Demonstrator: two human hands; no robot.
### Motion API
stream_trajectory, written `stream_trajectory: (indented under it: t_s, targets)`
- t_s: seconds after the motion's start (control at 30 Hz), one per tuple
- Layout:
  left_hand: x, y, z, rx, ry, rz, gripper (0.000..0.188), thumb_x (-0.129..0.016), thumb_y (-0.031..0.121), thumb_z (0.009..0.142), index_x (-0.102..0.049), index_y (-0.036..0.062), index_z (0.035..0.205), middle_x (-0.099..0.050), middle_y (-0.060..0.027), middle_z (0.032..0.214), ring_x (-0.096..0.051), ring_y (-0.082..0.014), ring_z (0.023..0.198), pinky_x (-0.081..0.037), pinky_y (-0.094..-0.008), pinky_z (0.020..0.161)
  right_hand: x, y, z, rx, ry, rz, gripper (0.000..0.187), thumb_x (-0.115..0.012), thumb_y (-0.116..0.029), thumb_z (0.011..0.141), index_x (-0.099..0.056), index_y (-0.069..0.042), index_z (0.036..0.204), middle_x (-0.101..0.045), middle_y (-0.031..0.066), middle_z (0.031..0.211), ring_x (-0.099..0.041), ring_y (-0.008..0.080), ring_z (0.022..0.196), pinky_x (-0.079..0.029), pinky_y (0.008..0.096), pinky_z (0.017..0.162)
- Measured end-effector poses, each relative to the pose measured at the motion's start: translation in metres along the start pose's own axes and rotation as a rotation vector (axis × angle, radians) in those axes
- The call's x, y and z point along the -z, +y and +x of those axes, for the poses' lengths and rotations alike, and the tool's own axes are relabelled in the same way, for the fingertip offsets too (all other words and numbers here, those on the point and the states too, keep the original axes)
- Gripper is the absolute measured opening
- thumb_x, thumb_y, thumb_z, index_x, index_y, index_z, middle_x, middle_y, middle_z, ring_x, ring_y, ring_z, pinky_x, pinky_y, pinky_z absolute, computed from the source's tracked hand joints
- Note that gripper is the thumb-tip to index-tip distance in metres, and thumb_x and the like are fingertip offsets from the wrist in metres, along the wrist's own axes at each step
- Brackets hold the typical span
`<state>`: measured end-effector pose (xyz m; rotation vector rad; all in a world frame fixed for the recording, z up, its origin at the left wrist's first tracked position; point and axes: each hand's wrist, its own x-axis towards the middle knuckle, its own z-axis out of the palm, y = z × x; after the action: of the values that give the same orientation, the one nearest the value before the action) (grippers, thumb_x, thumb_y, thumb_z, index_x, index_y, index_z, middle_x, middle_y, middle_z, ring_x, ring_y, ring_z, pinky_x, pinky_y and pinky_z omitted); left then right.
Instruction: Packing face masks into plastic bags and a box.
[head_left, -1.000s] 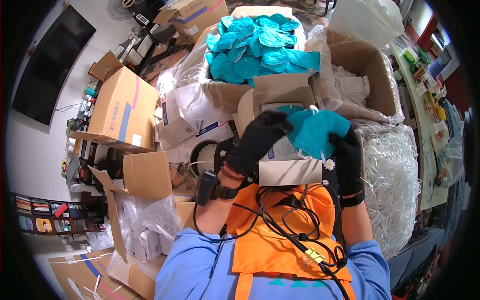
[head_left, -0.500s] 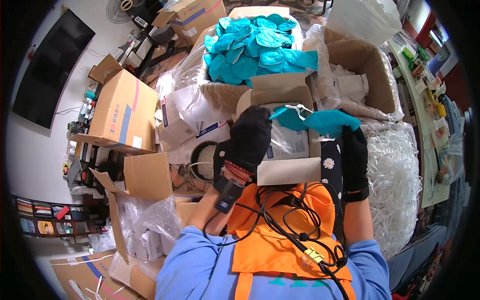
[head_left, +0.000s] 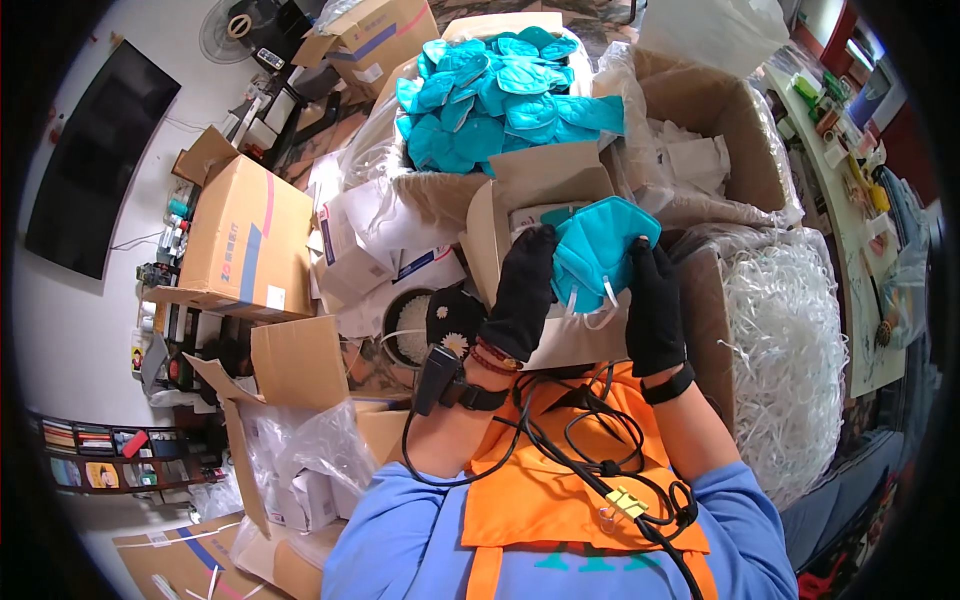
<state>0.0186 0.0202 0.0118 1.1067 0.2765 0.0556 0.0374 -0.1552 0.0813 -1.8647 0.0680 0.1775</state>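
Mask (head_left: 605,245), teal and folded to a point, is held above the near, open carton (head_left: 545,178), its white ear bands (head_left: 605,300) hanging from the near edge. The gloved right hand (head_left: 657,305) pinches its right edge between thumb and fingers; the gloved left hand (head_left: 524,290) appears to grip the left edge, though its fingertips are partly hidden. More teal shows behind the mask's far left edge, whether a fold or a second piece I cannot tell. The step in hand looks like steadying the mask between both hands with its bands free. From this hold, the next move would seem to call for a light grip that keeps the bands from snagging on the carton's near flap (head_left: 575,347). Beyond lies a heap of teal masks (head_left: 490,100); to the right, a box of tangled white strips (head_left: 785,350).
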Motion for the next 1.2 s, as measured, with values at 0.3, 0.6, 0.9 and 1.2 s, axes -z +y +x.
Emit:
stream_trajectory:
  t_s: [0.3,0.6,0.9,1.2]
  targets:
    - [-0.032,0.002,-0.03,0.072,-0.163,-0.233,0.052,-0.054,0.039,0.097,-0.047,0.004,0.135,-0.055,-0.0063,0.128,-0.056,-0.0158,0.113,-0.047,-0.0309,0.095,-0.015,0.031,0.015,0.14,0.096,0.254,0.039,-0.049,-0.035,0.098,-0.064,-0.004,0.115,-0.069,0.0086,0.095,-0.062,0.0154,0.085,-0.047,0.029,0.078]
    - [-0.024,-0.011,-0.011,-0.042,0.005,-0.285,0.029,-0.059,0.026,0.095,-0.062,0.0053,0.116,-0.065,-0.0015,0.107,-0.06,-0.0096,0.095,-0.049,-0.0246,0.084,-0.006,0.007,0.001,0.085,-0.024,0.094,0.029,-0.059,-0.031,0.093,-0.066,-0.005,0.104,-0.067,0.0034,0.089,-0.059,0.0102,0.081,-0.044,0.0246,0.074]
    - [-0.033,-0.015,-0.022,-0.283,-0.115,0.148,0.017,-0.061,0.009,0.091,-0.064,0.0023,0.107,-0.066,-0.0013,0.097,-0.061,-0.0091,0.086,-0.05,-0.0253,0.078,-0.023,0.049,0.024,0.06,0.07,0.415,0.03,-0.057,-0.033,0.094,-0.067,-0.006,0.099,-0.066,0.002,0.081,-0.061,0.0147,0.081,-0.044,0.03,0.072]
    - [-0.018,-0.019,-0.011,-0.362,0.15,0.282,0.017,-0.058,0.018,0.096,-0.062,0.0016,0.098,-0.062,-0.0026,0.088,-0.056,-0.0123,0.078,-0.046,-0.0285,0.07,-0.007,0.03,0.024,0.356,-0.288,0.209,0.06,-0.07,-0.028,0.084,-0.048,0.001,0.131,-0.061,0.0132,0.112,-0.058,0.0217,0.104,-0.044,0.0321,0.091]
